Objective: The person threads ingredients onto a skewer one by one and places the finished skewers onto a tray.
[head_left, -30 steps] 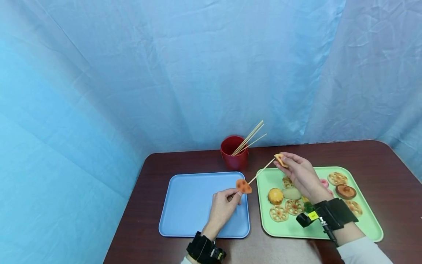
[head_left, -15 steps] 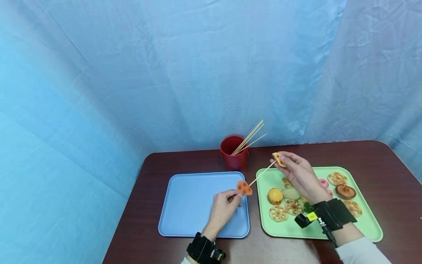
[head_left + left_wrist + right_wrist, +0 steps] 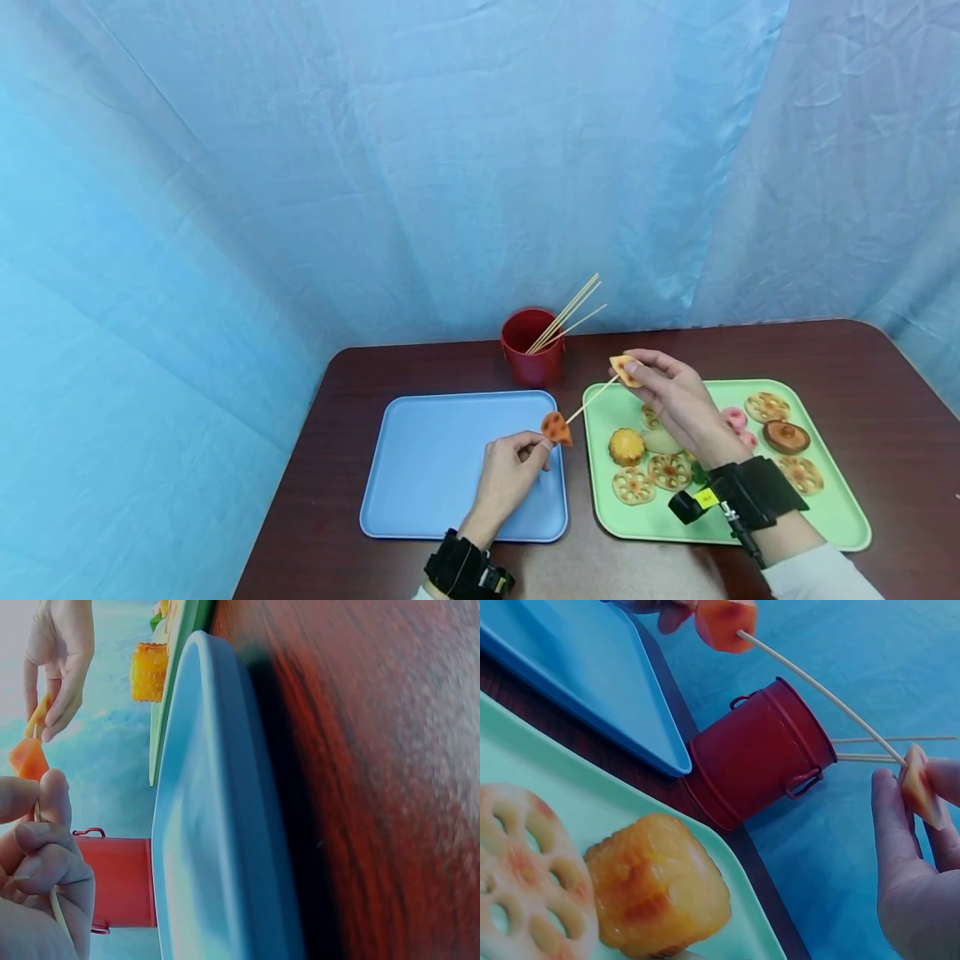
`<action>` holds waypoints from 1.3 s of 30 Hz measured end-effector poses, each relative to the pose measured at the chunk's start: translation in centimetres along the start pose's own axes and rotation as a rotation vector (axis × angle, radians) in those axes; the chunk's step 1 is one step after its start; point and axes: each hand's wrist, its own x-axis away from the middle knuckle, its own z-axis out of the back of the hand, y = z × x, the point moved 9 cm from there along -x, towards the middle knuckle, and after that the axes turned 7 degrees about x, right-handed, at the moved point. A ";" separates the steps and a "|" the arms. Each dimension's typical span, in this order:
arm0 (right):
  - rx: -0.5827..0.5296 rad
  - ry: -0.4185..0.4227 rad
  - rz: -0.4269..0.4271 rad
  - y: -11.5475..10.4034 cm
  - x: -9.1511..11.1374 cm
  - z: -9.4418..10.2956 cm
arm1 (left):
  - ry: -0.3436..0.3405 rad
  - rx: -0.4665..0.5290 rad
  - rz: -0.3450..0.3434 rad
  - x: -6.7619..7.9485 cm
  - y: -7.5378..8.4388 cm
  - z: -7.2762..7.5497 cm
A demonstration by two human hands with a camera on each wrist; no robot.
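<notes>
My left hand curls its fingers round a thin bamboo skewer above the blue tray. An orange, brown-spotted piece of play food is threaded on the skewer, just beyond the fingertips. My right hand pinches a pale orange, wedge-like piece between thumb and fingers, over the green tray's far left part. In the right wrist view the skewer's far end meets this piece; how deep it goes in cannot be told. The left wrist view shows the skewer's rear end coming out below the left hand's fingers.
The blue tray lies left, the green tray right. On the green one are lotus root slices, a corn piece, a mushroom and pink pieces. A red bucket with several skewers stands behind.
My right hand has moved a little left and down with its pale orange piece, and the bare skewer between the two pieces looks shorter. My left hand has hardly moved; its orange piece has turned slightly.
</notes>
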 end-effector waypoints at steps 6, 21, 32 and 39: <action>0.057 0.025 -0.014 0.6 0.3 -0.6 | 0.018 0.017 -0.020 0.0 0.3 0.0; 0.239 0.092 -0.084 2.5 1.5 -2.2 | 0.061 0.005 -0.070 -0.3 1.1 -0.3; 0.346 0.114 -0.127 3.7 1.9 -3.1 | 0.070 0.014 -0.060 -0.4 1.2 -0.5; 0.371 0.091 -0.105 4.1 1.8 -3.7 | 0.073 0.025 -0.048 -0.4 1.2 -0.5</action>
